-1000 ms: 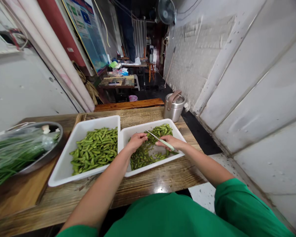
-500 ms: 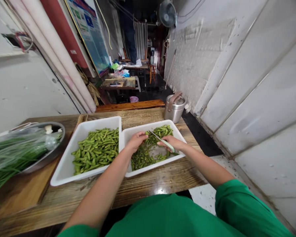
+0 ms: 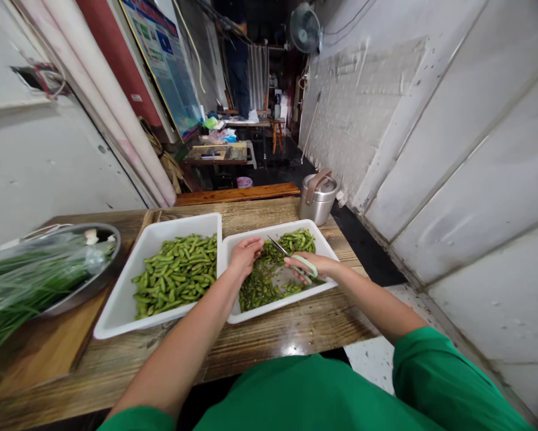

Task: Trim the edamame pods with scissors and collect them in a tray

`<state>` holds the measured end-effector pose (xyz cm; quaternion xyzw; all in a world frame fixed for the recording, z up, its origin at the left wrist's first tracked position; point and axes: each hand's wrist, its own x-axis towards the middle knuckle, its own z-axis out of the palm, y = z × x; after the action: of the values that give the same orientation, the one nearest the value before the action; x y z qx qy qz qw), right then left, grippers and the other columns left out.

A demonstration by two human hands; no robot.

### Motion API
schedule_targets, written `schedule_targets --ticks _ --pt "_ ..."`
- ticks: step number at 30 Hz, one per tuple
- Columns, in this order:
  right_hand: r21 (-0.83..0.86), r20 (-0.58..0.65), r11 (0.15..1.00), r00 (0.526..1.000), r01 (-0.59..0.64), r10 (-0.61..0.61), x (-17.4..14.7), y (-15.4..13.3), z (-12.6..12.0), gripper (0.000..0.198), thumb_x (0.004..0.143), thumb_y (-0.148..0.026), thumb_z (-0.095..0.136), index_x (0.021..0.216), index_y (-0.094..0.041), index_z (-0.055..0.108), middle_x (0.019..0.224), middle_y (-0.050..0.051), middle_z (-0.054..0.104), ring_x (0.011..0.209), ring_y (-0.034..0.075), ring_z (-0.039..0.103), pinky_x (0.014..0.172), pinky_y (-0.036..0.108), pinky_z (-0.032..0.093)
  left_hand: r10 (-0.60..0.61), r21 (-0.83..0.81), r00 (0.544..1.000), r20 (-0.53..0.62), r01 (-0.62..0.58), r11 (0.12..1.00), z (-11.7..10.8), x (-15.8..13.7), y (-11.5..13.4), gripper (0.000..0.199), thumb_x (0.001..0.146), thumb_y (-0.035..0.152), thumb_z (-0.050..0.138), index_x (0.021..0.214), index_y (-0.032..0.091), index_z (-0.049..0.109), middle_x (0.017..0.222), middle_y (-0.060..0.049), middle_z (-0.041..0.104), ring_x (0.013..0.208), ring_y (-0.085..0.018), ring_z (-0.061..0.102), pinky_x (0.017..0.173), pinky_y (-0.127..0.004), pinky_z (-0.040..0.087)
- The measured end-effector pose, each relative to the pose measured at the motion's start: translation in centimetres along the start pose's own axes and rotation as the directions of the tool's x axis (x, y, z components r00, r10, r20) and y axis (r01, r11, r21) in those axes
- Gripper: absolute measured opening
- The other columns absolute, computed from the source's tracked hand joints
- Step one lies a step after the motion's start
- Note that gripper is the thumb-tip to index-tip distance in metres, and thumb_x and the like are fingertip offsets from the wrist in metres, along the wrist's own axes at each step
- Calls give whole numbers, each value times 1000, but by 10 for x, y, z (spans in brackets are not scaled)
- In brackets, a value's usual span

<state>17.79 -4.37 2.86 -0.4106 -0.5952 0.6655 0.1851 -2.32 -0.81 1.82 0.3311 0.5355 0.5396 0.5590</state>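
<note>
Our right hand (image 3: 321, 262) holds the scissors (image 3: 304, 262); our left hand (image 3: 244, 256) is half curled, and we cannot tell if it grips anything. The tray below (image 3: 323, 244) has loose pods (image 3: 301, 240) at one o'clock, seemingly left to do; the other tray (image 3: 121, 302), at nine o'clock, has heaped pods (image 3: 174, 272) that look done.

Scissors (image 3: 304, 261), pale-green handles spread, over right white tray (image 3: 277, 303); green pods (image 3: 174, 269) heaped in left tray (image 3: 127, 294).

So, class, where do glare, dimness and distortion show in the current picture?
Head view: glare whitens a patch of the brown wooden table; head view: the room's far end is dim; head view: white wall panels at right look slanted and stretched.
</note>
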Motion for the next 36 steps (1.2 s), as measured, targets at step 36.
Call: schedule_targets --ticks 36 --pt "-7 -537 980 826 197 -170 8 -3 -14 37 65 -50 62 67 -17 46 44 -5 41 30 6 37 25 19 31 105 814 859 501 -510 279 41 -3 -10 28 71 23 52 97 15 59 82 -8 64 76 -19 57 70 -27 40"
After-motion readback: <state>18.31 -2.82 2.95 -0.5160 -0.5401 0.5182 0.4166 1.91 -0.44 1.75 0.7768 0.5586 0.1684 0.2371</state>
